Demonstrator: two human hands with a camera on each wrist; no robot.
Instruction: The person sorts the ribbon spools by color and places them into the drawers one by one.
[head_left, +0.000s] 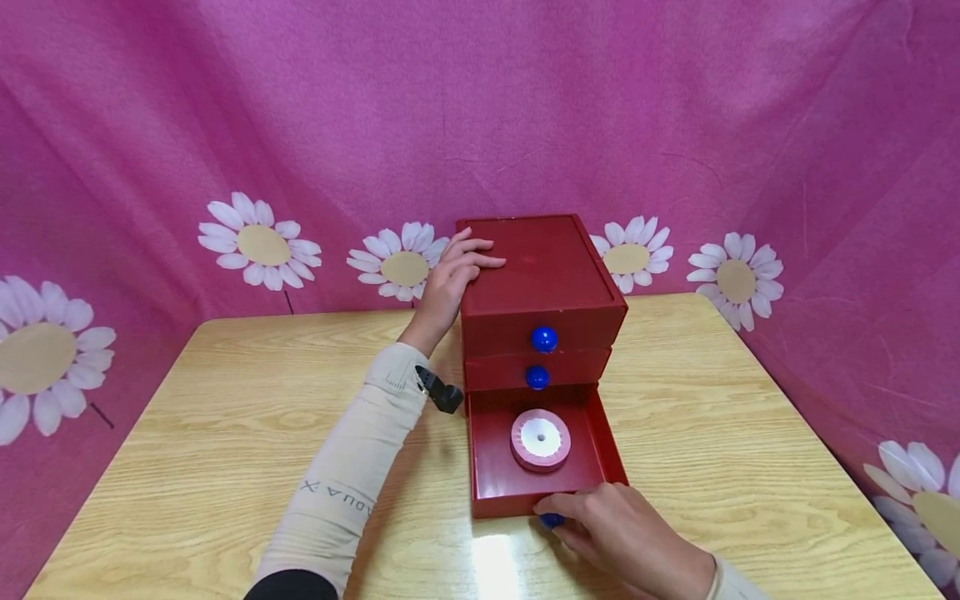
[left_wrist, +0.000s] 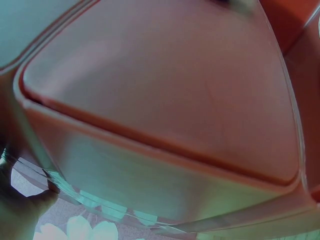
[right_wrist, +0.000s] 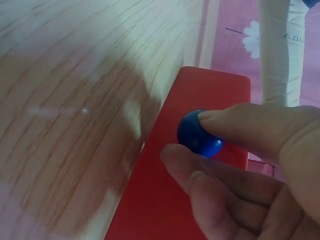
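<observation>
A red three-drawer box stands toward the back of the table, its bottom drawer pulled out toward the person. Inside that drawer lies a roll of pink ribbon with a white face. My right hand pinches the blue round knob on the drawer front between thumb and fingers. On the box's top left edge rests my left hand, its fingers spread over the lid. The left wrist view shows the box's side close up, with part of the left hand at the lower left.
The upper two drawers are closed, with blue knobs on their fronts. Beneath everything is a light wooden table. A pink cloth with white daisies hangs behind and at both sides.
</observation>
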